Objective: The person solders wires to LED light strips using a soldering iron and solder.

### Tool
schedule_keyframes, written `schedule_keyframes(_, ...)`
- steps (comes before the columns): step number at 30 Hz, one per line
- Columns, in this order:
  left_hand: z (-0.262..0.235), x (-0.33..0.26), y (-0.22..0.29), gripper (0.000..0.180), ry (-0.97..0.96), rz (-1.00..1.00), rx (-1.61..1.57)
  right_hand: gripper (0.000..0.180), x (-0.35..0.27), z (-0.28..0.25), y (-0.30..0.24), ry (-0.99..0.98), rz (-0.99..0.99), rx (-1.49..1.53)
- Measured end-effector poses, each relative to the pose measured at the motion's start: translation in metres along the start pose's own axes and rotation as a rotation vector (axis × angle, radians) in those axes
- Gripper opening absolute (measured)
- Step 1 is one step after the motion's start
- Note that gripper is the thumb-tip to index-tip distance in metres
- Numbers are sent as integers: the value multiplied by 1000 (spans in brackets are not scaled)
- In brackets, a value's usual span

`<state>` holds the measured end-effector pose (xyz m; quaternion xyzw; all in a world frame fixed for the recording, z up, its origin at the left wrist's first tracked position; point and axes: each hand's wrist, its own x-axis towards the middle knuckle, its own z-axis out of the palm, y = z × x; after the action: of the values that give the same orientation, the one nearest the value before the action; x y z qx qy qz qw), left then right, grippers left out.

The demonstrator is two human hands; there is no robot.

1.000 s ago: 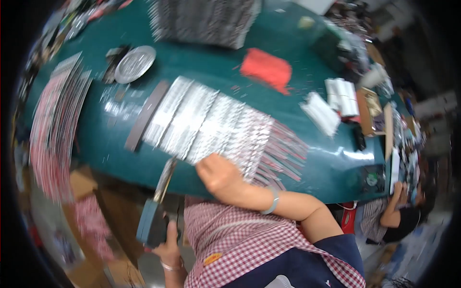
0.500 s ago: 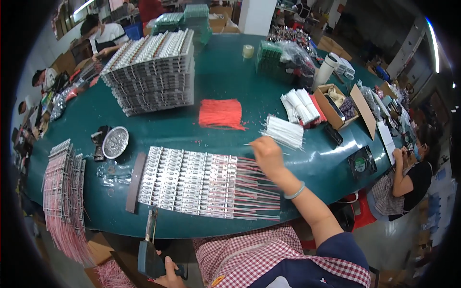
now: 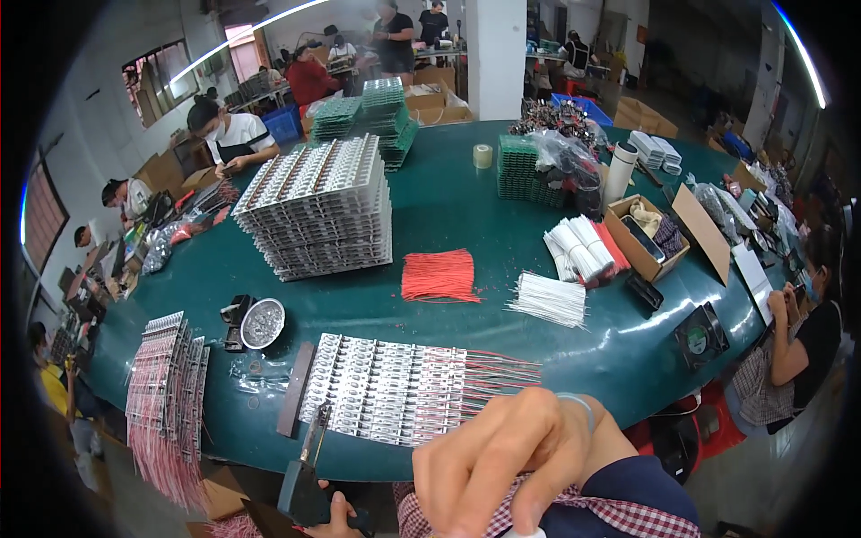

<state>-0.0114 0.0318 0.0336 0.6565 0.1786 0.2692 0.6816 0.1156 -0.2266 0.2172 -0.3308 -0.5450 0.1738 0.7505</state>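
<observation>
My left hand (image 3: pixel 336 518), at the lower edge, is closed round the grip of a dark blue-grey soldering gun (image 3: pixel 301 491). The gun's long metal tip points up and touches or hovers over the near left edge of a panel of silvery-white small parts in rows (image 3: pixel 386 386). Red and white wires (image 3: pixel 498 363) run out from the panel's right side. Large and close to the camera, my right hand (image 3: pixel 502 462) is raised with its fingers bent and closed. It covers the panel's near right corner and some wires. Whatever its fingertips may hold is hidden.
Beyond the panel lie red wires (image 3: pixel 439 275) and white wires (image 3: pixel 549 299). A dark bar (image 3: pixel 296 390) borders its left side, near a bowl of metal bits (image 3: pixel 263 324). Wired panels (image 3: pixel 166 394) overhang the left edge. A tall panel stack (image 3: pixel 318 211) stands behind. Co-workers sit around.
My right hand has come back from the white wires toward me, up close to the camera. The view has tilted upward. My left hand still grips the soldering gun at the panel's near edge.
</observation>
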Motion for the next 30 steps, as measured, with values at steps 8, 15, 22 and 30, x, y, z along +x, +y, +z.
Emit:
schedule_keyframes(8,-2,2,5,29,69,-30,45,13,0,4,24,53,-60,204)
schedule_keyframes(15,-1,4,1,27,78,-39,-10,13,8,13,30,200,-95,357)
schedule_keyframes(22,7,15,5,26,65,43,-36,34,-11,21,69,161,-35,597)
schedule_keyframes(30,-37,75,50,19,262,197,317,20,-32,3,83,-22,-172,430)
